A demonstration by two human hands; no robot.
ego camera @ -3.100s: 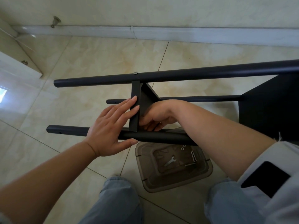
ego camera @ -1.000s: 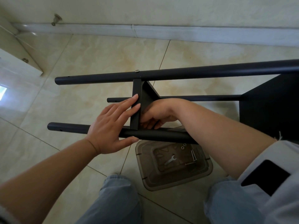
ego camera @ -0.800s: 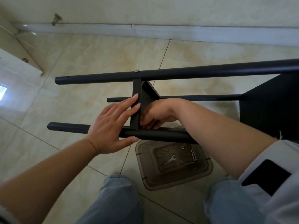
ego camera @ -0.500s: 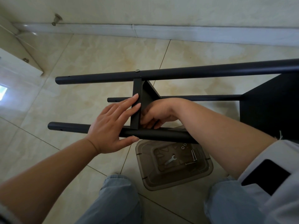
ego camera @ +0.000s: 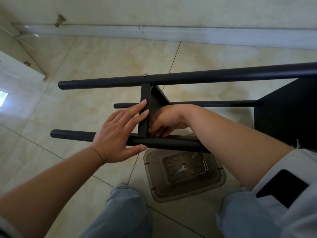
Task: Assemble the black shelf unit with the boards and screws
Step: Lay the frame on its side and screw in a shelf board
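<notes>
It looks like a room in a home; the floor (ego camera: 106,62) has big shiny cream tiles; a white baseboard (ego camera: 188,34) runs along the pale wall (ego camera: 171,9); a small metal doorstop (ego camera: 60,19) sticks out near the corner.

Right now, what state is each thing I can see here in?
Left hand: fingers straight, pressing the thin black shelf board, thumb under the near black metal pole.
Right hand: fingers curled behind that board; what they hold is hidden.
Thin black shelf board: on edge between the poles.
Far black metal pole: a screw head shows above the board.
Clear brown plastic tray: on the floor, holding a small wrench, bolts and washers.
</notes>
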